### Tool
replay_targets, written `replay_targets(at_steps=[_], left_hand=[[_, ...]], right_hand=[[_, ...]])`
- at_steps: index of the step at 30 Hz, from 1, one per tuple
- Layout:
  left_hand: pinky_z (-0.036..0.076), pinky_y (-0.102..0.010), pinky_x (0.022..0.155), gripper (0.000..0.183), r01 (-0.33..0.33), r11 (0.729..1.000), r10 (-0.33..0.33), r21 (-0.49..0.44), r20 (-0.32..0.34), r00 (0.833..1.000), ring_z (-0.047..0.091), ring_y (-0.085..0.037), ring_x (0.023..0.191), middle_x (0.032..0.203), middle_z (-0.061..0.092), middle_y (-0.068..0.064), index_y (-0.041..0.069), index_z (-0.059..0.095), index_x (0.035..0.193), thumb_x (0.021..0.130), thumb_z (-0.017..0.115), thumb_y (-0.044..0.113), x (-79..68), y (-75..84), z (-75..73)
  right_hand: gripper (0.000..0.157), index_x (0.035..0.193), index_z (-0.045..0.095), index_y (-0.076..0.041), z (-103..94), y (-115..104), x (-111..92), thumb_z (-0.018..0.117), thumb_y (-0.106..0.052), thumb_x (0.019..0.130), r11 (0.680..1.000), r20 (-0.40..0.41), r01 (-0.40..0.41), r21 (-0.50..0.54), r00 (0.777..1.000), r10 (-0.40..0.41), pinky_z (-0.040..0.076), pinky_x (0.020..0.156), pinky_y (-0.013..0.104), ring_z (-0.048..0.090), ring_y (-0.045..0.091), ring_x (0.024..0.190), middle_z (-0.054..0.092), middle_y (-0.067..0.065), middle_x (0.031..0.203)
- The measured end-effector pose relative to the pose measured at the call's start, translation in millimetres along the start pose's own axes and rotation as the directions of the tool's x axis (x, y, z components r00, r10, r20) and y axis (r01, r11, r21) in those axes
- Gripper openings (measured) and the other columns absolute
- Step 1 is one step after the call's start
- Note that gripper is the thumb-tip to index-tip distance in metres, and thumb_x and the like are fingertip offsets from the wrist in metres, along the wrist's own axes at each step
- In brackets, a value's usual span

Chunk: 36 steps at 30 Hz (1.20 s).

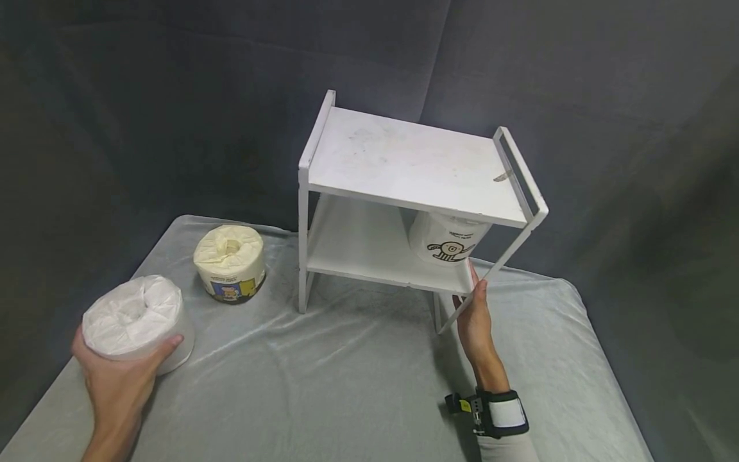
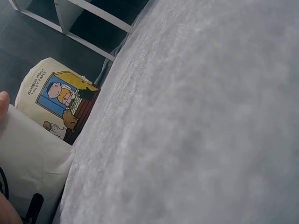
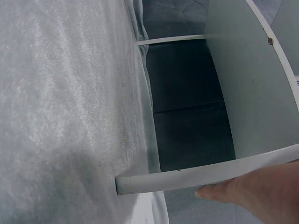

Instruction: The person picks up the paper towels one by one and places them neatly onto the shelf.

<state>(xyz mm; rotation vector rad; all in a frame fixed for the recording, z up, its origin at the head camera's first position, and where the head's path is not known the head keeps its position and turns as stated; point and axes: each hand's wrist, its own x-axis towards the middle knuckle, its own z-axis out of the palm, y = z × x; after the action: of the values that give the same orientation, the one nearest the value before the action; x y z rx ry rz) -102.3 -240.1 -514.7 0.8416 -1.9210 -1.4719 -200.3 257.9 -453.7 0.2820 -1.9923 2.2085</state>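
Observation:
At the left of the head view my left hand (image 1: 118, 378) grips a white paper-wrapped toilet roll (image 1: 135, 317), thumb on its near right side and fingers round its left. I cannot tell whether the roll touches the cloth. Just behind it stands a cream toilet roll (image 1: 229, 263) with a cartoon label, which the left wrist view shows close up. My right hand (image 1: 476, 321) holds the right front leg of a white two-tier shelf (image 1: 398, 160) near the lower board. On that lower board, at its right end, sits a white wrapped roll (image 1: 444, 237) printed with a black cartoon figure, its top partly hidden.
A light grey cloth (image 1: 346, 385) covers the table, with rounded far corners. Dark grey fabric (image 1: 231, 115) hangs close behind the shelf and along both sides. The shelf stands askew near the table's back edge.

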Motion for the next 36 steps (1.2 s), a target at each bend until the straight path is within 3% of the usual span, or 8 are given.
replay_targets(at_steps=[7,20,27,36], left_hand=[[0.018,-0.03,0.114,0.123,0.037,0.999,-0.037,0.005,-0.009,0.999,0.031,-0.015,0.14,0.155,0.034,-0.002,0.035,0.017,0.152,0.057,0.093,0.018,-0.6,0.9,3.0],[0.02,-0.027,0.114,0.117,0.005,0.998,-0.008,-0.057,-0.045,0.999,0.034,-0.01,0.137,0.151,0.037,0.001,0.031,0.024,0.151,0.057,0.092,0.012,0.5,-0.5,4.7],[0.018,-0.029,0.115,0.116,0.048,0.999,-0.049,-0.017,-0.058,0.997,0.032,-0.012,0.139,0.154,0.036,0.001,0.033,0.023,0.151,0.058,0.092,0.019,-0.6,0.4,4.0],[0.02,-0.024,0.112,0.114,0.059,0.994,-0.066,-0.089,-0.082,0.994,0.034,-0.009,0.135,0.151,0.037,0.002,0.032,0.026,0.15,0.059,0.092,0.014,-0.6,2.2,4.5]], right_hand=[[0.073,0.159,0.014,-0.015,1.5,-1.4,-0.8,0.017,-0.058,0.1,1.0,-0.008,-0.01,-0.013,1.0,0.01,0.002,0.118,0.054,0.012,0.022,0.149,0.019,0.008,0.161],[0.069,0.159,0.013,-0.015,-1.0,0.7,1.5,0.016,-0.054,0.102,0.999,0.016,0.007,-0.035,1.0,-0.006,-0.001,0.118,0.055,0.006,0.021,0.15,0.012,0.005,0.165],[0.073,0.159,0.014,-0.013,0.0,0.4,0.8,0.019,-0.057,0.101,1.0,-0.006,0.009,-0.005,1.0,-0.009,0.001,0.118,0.055,0.011,0.021,0.149,0.019,0.008,0.162],[0.072,0.159,0.014,-0.01,0.3,1.0,1.1,0.019,-0.054,0.102,1.0,0.002,0.02,0.018,1.0,-0.02,0.0,0.118,0.054,0.011,0.023,0.149,0.019,0.011,0.161]])
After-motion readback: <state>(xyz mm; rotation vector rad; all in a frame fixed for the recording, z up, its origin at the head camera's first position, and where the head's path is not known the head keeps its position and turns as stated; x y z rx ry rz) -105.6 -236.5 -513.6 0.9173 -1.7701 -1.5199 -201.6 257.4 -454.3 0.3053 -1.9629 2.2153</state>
